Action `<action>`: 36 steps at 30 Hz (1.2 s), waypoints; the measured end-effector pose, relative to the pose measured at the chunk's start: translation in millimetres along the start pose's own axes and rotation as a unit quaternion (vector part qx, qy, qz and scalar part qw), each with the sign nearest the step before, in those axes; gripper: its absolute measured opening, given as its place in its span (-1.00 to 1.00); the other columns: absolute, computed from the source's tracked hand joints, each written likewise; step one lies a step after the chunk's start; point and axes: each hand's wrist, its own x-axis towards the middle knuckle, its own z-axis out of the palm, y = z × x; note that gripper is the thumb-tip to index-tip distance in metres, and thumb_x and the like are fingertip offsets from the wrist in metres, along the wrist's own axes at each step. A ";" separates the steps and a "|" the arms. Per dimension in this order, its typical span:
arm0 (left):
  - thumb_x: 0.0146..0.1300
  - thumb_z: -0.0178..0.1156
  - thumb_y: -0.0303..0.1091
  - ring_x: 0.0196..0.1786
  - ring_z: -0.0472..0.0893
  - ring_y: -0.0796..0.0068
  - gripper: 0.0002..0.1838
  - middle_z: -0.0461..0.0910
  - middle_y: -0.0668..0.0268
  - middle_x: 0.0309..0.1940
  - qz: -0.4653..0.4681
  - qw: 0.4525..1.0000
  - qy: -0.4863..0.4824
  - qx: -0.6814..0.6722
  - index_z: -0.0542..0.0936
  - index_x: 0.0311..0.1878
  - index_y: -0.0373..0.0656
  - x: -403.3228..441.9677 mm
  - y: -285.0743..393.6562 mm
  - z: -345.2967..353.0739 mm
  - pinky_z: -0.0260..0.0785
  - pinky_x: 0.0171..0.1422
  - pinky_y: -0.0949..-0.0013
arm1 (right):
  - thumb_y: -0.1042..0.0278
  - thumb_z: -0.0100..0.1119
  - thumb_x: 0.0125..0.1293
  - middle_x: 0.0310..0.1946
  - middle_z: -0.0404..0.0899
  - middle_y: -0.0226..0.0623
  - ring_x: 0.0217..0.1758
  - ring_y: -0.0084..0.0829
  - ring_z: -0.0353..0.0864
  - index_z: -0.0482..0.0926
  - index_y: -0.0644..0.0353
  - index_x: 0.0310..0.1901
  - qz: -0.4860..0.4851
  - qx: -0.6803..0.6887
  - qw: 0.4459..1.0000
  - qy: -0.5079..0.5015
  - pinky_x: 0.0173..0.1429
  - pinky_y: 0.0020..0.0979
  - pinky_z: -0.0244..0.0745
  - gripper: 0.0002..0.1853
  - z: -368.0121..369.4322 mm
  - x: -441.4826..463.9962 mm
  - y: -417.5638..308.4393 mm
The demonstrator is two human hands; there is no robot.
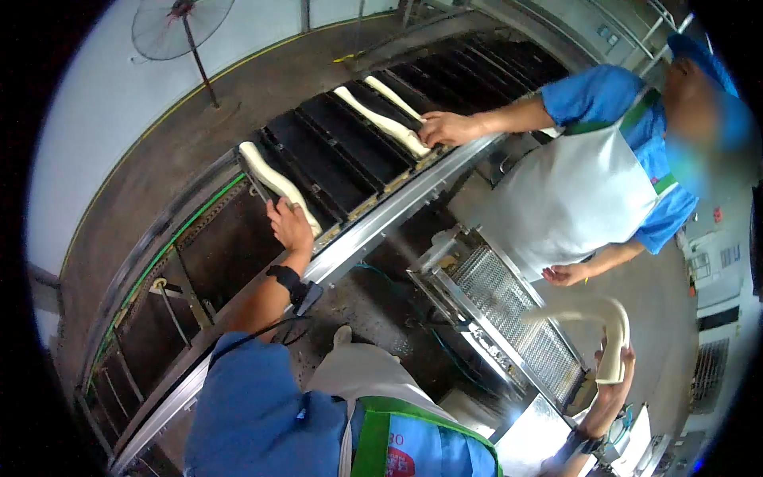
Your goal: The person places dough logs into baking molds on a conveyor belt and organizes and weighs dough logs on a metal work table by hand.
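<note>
Head: left hand point(292, 226), strip point(270, 176) on tray point(306, 163).

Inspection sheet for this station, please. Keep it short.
Surface: black slatted line with metal rail; textured metal stand alongside
Job's things: pale piece at left hand; two pale lengths near co-worker's hand; bent piece in right hand
Clutter: light specks on floor
Hands: left touches its piece; right grips bent piece
Cables: dark cord by left wrist; teal line below rail
Surroundings: co-worker beside line; fan beyond
</note>
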 end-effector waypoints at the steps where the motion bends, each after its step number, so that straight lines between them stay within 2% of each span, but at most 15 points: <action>1: 0.07 -0.10 -0.23 0.00 0.23 0.11 -0.67 0.04 0.22 0.10 0.013 1.000 0.016 0.005 0.27 -0.07 -0.09 1.4 -3.1 4.2 0.10 0.00 0.13 | 0.19 -0.02 0.05 -0.26 0.40 -0.10 -0.35 -0.45 0.43 0.23 0.37 -0.08 -0.002 0.013 0.999 -0.029 -0.48 -0.55 0.40 -0.53 37.8 6.4 -5.7; 6: 0.08 -0.11 -0.26 0.03 0.17 0.07 -0.65 0.00 0.17 0.11 0.014 1.000 0.002 -0.028 0.26 -0.04 -0.10 0.4 -2.1 -0.6 0.05 0.02 0.11 | 0.30 -0.02 0.00 -0.19 0.33 0.00 -0.35 -0.27 0.45 0.18 0.40 -0.02 0.022 0.032 0.991 -0.126 -0.36 -0.41 0.44 -0.49 180.8 48.3 19.2; 12: 0.06 -0.10 -0.32 0.09 0.09 0.08 -0.66 -0.04 0.14 0.13 0.021 0.998 -0.015 -0.064 0.26 -0.04 -0.08 4.6 -5.0 -4.1 -0.04 0.07 0.13 | 0.36 0.05 -0.07 -0.28 0.41 -0.30 -0.29 -0.52 0.40 0.26 0.30 -0.02 0.150 -0.123 0.875 -0.443 -0.24 -0.55 0.32 -0.50 372.6 123.5 111.3; 15: 0.04 -0.07 -0.35 0.09 0.10 0.08 -0.65 -0.04 0.14 0.13 0.017 0.997 -0.022 -0.076 0.27 -0.04 -0.07 6.9 -2.1 -12.3 -0.05 0.07 0.14 | 0.33 0.10 -0.13 -0.37 0.45 -0.22 -0.32 -0.49 0.40 0.33 0.37 -0.12 -0.009 -0.285 0.808 -0.515 -0.23 -0.53 0.30 -0.52 432.8 168.7 247.5; 18: 0.03 -0.06 -0.38 0.10 0.08 0.09 -0.66 -0.06 0.15 0.15 0.020 0.997 -0.021 -0.076 0.29 -0.06 -0.07 6.0 -1.7 -13.1 -0.10 0.10 0.15 | 0.26 0.11 -0.15 -0.28 0.45 -0.10 -0.24 -0.23 0.44 0.33 0.33 -0.11 -0.212 -0.462 0.673 -0.537 -0.16 -0.39 0.32 -0.49 446.7 163.2 290.3; 21: 0.04 -0.08 -0.42 0.10 0.10 0.09 -0.70 -0.06 0.10 0.14 0.029 0.996 -0.024 -0.082 0.32 -0.09 -0.12 6.8 -2.8 -12.4 -0.04 0.10 0.26 | 0.23 0.11 -0.15 -0.23 0.42 -0.07 -0.18 -0.13 0.39 0.35 0.24 -0.10 -0.157 -0.459 0.661 -0.573 -0.11 -0.33 0.31 -0.50 446.4 169.7 299.6; 23: 0.04 -0.07 -0.47 0.10 0.11 0.14 -0.73 -0.02 0.09 0.12 0.074 0.990 0.012 -0.119 0.35 -0.12 -0.15 7.9 -8.4 -5.8 -0.02 0.11 0.30 | 0.33 -0.03 -0.07 -0.33 0.45 -0.05 -0.30 -0.15 0.45 0.38 0.19 -0.16 -0.274 -0.565 0.608 -0.485 -0.24 -0.29 0.37 -0.65 452.6 154.2 307.2; 24: 0.03 -0.09 -0.52 0.10 0.12 0.16 -0.72 0.01 0.07 0.10 0.062 0.986 -0.006 -0.156 0.35 -0.12 -0.17 9.5 -9.5 -3.1 0.00 0.12 0.31 | 0.41 -0.08 -0.04 -0.37 0.45 -0.03 -0.32 -0.16 0.48 0.38 0.20 -0.18 -0.331 -0.500 0.645 -0.474 -0.30 -0.28 0.40 -0.69 448.4 158.7 327.6; 25: 0.04 -0.09 -0.48 0.09 0.15 0.19 -0.74 0.07 0.08 0.08 0.057 0.986 -0.003 -0.159 0.37 -0.15 -0.22 10.2 -6.8 3.6 0.01 0.13 0.30 | 0.45 -0.10 -0.03 -0.37 0.44 -0.01 -0.31 -0.15 0.48 0.37 0.26 -0.23 -0.272 -0.625 0.584 -0.442 -0.34 -0.24 0.42 -0.73 450.4 141.1 280.2; 28: 0.05 -0.10 -0.46 0.07 0.19 0.19 -0.79 0.05 0.06 0.10 0.079 0.994 0.017 -0.067 0.41 -0.22 -0.25 18.3 -43.1 44.9 0.07 0.11 0.30 | 0.36 -0.23 0.09 -0.29 0.44 -0.02 -0.34 -0.11 0.50 0.27 0.26 -0.07 -0.243 -0.699 0.568 -0.361 -0.32 -0.13 0.39 -0.66 445.4 138.6 317.0; 29: 0.05 -0.10 -0.47 0.07 0.18 0.14 -0.78 -0.01 0.04 0.12 -0.028 0.991 -0.041 -0.120 0.41 -0.21 -0.23 9.3 8.3 -0.1 0.09 0.09 0.27 | 0.36 -0.15 0.07 -0.28 0.47 -0.10 -0.31 -0.08 0.49 0.32 0.24 -0.07 -0.203 -0.728 0.520 -0.398 -0.29 -0.09 0.37 -0.66 453.7 141.0 340.6; 30: 0.07 -0.11 -0.43 0.06 0.19 0.13 -0.76 -0.02 0.01 0.12 0.033 0.986 -0.006 -0.163 0.38 -0.17 -0.22 10.3 -32.3 12.8 0.12 0.04 0.26 | 0.36 -0.07 0.02 -0.31 0.50 -0.18 -0.30 -0.13 0.50 0.40 0.23 -0.16 -0.060 -0.730 0.517 -0.442 -0.31 -0.15 0.39 -0.69 466.8 135.7 340.1; 31: 0.10 -0.14 -0.38 0.06 0.18 0.11 -0.74 -0.04 0.01 0.13 0.062 0.994 0.002 -0.086 0.35 -0.14 -0.22 3.2 -23.2 8.9 0.12 0.00 0.26 | 0.31 0.01 -0.03 -0.34 0.51 -0.20 -0.29 -0.22 0.51 0.45 0.25 -0.25 -0.246 -0.592 0.475 -0.603 -0.32 -0.19 0.39 -0.71 446.7 143.9 280.5; 33: 0.15 -0.23 -0.23 0.07 0.15 0.12 -0.68 -0.09 0.07 0.16 0.087 0.995 0.009 -0.045 0.32 -0.09 -0.17 -1.6 -28.5 14.0 0.04 0.04 0.20 | 0.18 0.03 -0.03 -0.40 0.49 -0.09 -0.32 -0.15 0.50 0.33 0.36 -0.20 -0.046 -0.576 0.693 -0.431 -0.28 -0.19 0.39 -0.57 466.5 142.2 284.8; 36: 0.15 -0.27 -0.16 0.09 0.13 0.13 -0.65 -0.12 0.10 0.17 0.095 0.995 0.006 -0.037 0.30 -0.08 -0.12 -3.3 -29.0 21.4 -0.01 0.06 0.16 | 0.01 -0.04 0.03 -0.11 0.31 0.08 -0.03 -0.10 0.31 0.24 0.43 -0.09 -0.056 -0.442 0.775 -0.447 -0.02 -0.31 0.26 -0.41 472.5 150.4 314.7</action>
